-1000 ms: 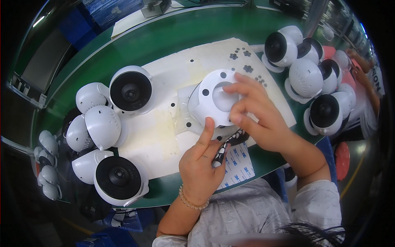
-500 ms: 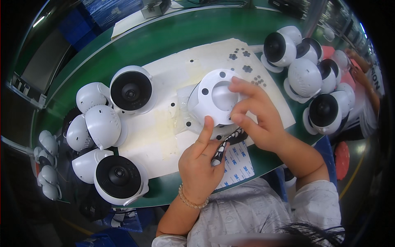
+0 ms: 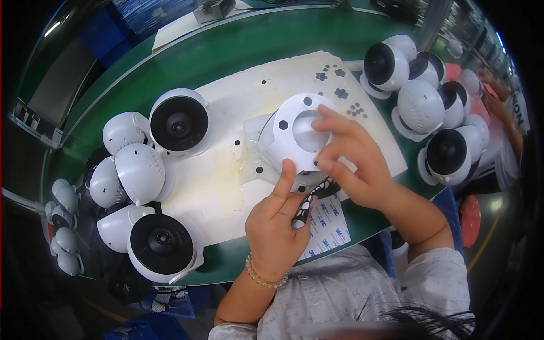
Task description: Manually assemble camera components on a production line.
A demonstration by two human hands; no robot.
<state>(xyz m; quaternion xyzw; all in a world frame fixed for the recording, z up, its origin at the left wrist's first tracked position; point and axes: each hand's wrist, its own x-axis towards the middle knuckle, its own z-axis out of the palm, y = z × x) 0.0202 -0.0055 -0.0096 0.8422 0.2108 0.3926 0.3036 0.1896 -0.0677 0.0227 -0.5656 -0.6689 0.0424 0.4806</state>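
Observation:
A white camera housing (image 3: 275, 148) lies on the pale board with its ring-shaped base (image 3: 293, 113) facing up. Black round pads (image 3: 283, 124) sit on the ring. My left hand (image 3: 277, 224) grips a black strip with white oval spots (image 3: 305, 211), and its extended index finger touches the ring's near edge. My right hand (image 3: 357, 161) is over the ring's right side. Its thumb and a finger close at a small black pad (image 3: 315, 163) on the rim, while another finger curls over the central opening.
Several white cameras with black fronts (image 3: 180, 124) stand at the left; more (image 3: 419, 106) cluster at the right. A pale board (image 3: 221, 187) with black pads and flower-shaped dark pieces (image 3: 341, 93) covers part of the green table (image 3: 255, 34). A printed backing sheet (image 3: 328, 226) lies near me. Another person's arm (image 3: 504, 107) shows at far right.
My right thumb and finger have shifted slightly at the ring's rim, and the black pad there shows more clearly. My left hand has stayed almost still.

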